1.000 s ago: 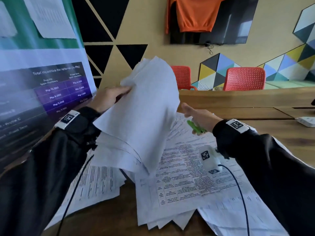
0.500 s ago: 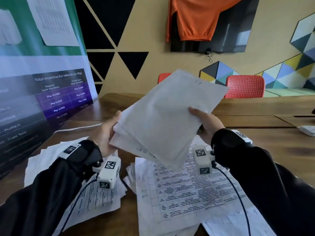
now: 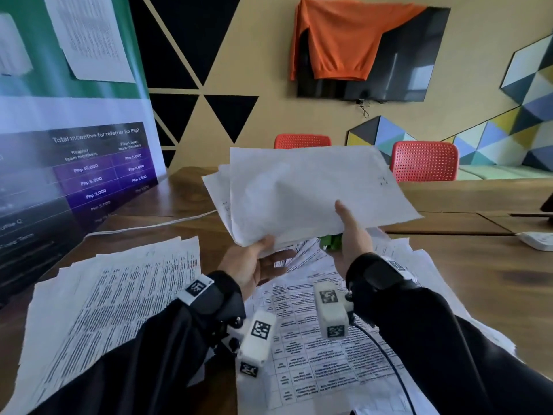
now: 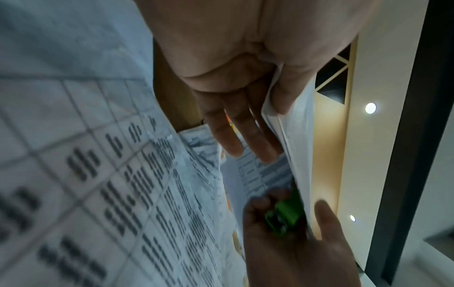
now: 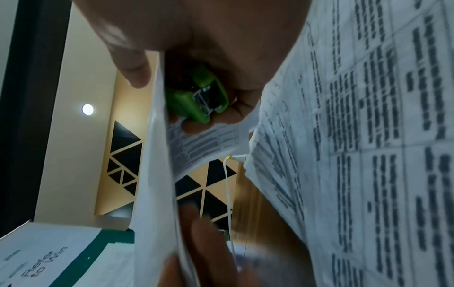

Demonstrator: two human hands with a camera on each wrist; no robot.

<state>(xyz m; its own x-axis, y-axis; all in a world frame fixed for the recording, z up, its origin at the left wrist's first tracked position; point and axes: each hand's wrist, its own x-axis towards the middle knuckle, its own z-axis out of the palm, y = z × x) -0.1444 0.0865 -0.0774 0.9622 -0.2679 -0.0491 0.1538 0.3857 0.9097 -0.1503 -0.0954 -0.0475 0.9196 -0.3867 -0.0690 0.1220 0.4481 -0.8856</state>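
Note:
A sheaf of white paper sheets [image 3: 308, 190] is held up above the wooden table [image 3: 490, 277], blank side towards me. My left hand [image 3: 254, 262] pinches its near left corner, thumb on top and straight fingers [image 4: 245, 136] beneath. My right hand [image 3: 351, 232] holds the near right edge with its thumb on top. The curled fingers of that hand also grip a small green stapler [image 5: 199, 97] under the sheaf. The stapler [image 4: 285, 215] shows in the left wrist view too, beside the paper's edge [image 4: 294, 155].
Printed table sheets [image 3: 317, 354] and a second pile of text pages [image 3: 104, 301] cover the table in front of me. A banner [image 3: 74, 175] stands at left. Two red chairs [image 3: 425, 160] stand behind the table. A white cable [image 3: 155, 224] and a white power strip [image 3: 538, 239] lie on the wood.
The sheaf has swung from a steep tilt at my left to nearly level in front of me. My right hand came up and took its right edge; my left hand dropped to the near corner.

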